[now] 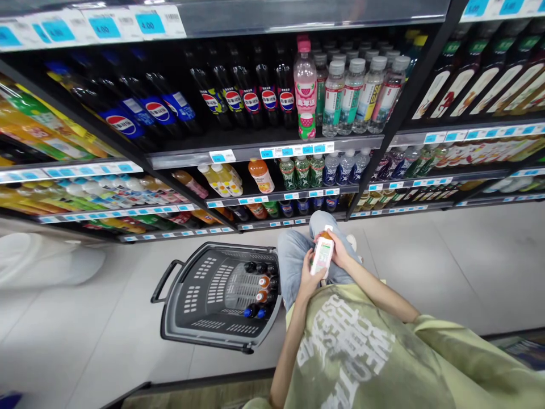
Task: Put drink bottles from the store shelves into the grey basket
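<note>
Both of my hands hold a drink bottle (pixel 322 257) with a white label and an orange top part, tilted above my lap. My left hand (pixel 310 271) wraps round its lower left side. My right hand (pixel 338 250) grips it from the upper right, near the cap end. To the left of my knees stands a grey shopping basket (pixel 200 284) with its handle out. Inside it are several bottles: dark ones, two with orange caps (pixel 263 288) and some with blue caps (pixel 256 311).
Ahead, a black shelf rack carries rows of bottles: colas (pixel 251 96), a pink bottle (pixel 305 85), clear bottles (pixel 355 96) and a lone orange juice bottle (pixel 261 175). Price tags line the shelf edges. A white bin-like container (pixel 42 261) stands on the tiled floor (pixel 119 341) at far left.
</note>
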Demonstrator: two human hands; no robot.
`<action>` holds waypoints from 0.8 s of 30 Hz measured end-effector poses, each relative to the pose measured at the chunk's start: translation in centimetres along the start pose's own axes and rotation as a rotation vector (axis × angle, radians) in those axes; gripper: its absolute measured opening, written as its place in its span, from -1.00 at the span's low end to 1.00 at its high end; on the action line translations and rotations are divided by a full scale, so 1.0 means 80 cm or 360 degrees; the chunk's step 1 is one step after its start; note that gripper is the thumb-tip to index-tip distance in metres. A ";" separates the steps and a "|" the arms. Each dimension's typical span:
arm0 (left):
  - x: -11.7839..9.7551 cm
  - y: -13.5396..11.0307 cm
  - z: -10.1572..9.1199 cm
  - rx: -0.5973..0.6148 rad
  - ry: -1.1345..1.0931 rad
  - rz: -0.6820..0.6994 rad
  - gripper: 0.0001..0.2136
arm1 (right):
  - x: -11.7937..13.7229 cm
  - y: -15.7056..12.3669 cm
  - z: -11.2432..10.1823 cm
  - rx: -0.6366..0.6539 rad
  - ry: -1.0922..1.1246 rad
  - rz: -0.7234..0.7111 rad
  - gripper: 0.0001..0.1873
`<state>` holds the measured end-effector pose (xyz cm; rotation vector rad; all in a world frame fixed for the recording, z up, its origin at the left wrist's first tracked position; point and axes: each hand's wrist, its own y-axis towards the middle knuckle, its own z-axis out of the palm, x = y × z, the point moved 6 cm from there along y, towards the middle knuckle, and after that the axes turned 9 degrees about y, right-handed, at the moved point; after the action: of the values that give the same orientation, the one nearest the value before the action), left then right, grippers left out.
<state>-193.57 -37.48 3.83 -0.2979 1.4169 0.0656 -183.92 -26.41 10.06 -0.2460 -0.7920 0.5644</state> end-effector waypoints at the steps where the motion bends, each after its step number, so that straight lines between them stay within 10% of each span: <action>1: 0.002 0.001 -0.001 -0.0035 -0.0008 -0.0006 -0.06 | 0.001 0.001 0.000 -0.0010 0.0014 -0.0027 -0.52; 14: -0.022 -0.003 -0.016 -0.0409 0.0169 0.0120 -0.25 | 0.005 0.005 -0.008 -0.0094 0.0263 -0.0110 -0.65; 24: -0.018 -0.011 -0.010 -0.0186 -0.0115 -0.0195 -0.31 | 0.008 0.002 -0.012 -0.0090 0.0042 -0.0085 -0.70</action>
<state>-194.40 -38.33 5.28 -0.4741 1.3231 0.0586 -182.93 -25.96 9.74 -0.2830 -0.7877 0.4879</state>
